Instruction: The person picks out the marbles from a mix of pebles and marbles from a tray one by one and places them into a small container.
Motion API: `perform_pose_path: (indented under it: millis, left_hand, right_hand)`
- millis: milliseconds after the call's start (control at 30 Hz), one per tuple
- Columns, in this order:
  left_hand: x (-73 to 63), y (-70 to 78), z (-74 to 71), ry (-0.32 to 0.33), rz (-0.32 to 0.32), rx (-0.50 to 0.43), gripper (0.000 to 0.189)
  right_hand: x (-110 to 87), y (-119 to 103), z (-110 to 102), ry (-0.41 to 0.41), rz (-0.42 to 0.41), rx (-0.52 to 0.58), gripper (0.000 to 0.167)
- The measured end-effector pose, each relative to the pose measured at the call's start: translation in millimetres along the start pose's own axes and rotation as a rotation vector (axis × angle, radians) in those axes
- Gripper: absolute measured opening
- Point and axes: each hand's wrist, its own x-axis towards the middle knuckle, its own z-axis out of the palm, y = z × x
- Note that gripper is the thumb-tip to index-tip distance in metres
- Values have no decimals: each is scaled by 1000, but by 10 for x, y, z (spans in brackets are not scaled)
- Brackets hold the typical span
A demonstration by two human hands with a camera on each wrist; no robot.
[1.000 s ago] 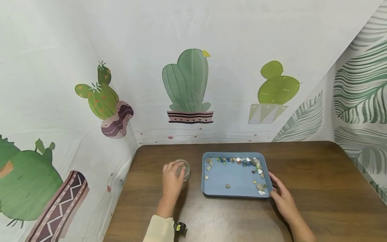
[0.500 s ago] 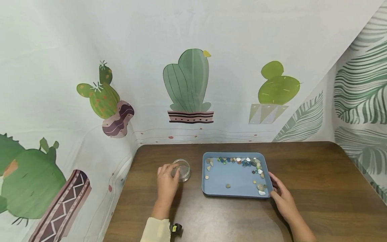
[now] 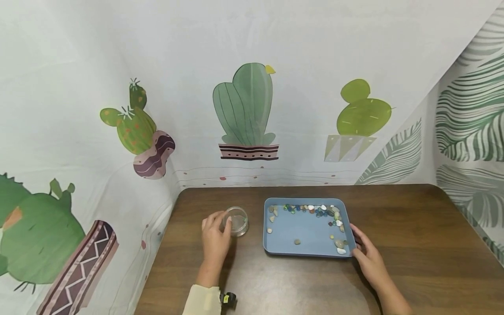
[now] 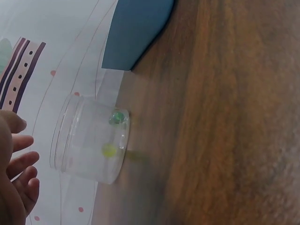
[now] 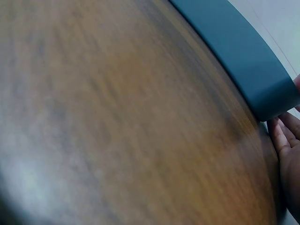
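Note:
A clear round jar (image 3: 238, 222) stands on the table, left of the blue tray (image 3: 307, 254). In the left wrist view, a green glass marble (image 4: 116, 117) and a yellow one (image 4: 109, 150) lie at the bottom of the jar (image 4: 89, 138). My left hand (image 3: 215, 238) is beside the jar's left side, fingers loosely bent and holding nothing; the left wrist view shows them apart from it. Stones and glass pieces line the tray's back and sides. At its near right corner my right hand (image 3: 369, 258) holds the tray, with some fingers hidden behind the wall.
One brown pebble (image 3: 297, 241) lies alone near the tray's front. The wooden table (image 3: 425, 245) meets a hanging cloth (image 3: 189, 87) printed with cacti along its back and left edges. A small dark device (image 3: 228, 299) sits at my left wrist.
My left hand has drawn back left from above the jar's mouth to its side, leaving the jar standing in place. The right hand and the tray have stayed put.

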Motion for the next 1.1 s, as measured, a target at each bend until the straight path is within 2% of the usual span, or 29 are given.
perform_pose_path:
  millis: [267,733,867,1100]
  left_hand:
    - [-2,-24,7,12,-15,-24,24]
    - [-5,93,-24,-49,-59,-42,25]
    - [-21,139,-8,-47,-44,-53,26]
    - [-67,252,61,-69,32,-89,26]
  right_hand:
    - [2,0,2,-1,0,-4,74]
    - [11,9,1,3,3,-2,73]
    - [11,9,0,1,7,-5,73]
    - [6,11,2,5,2,-3,73]
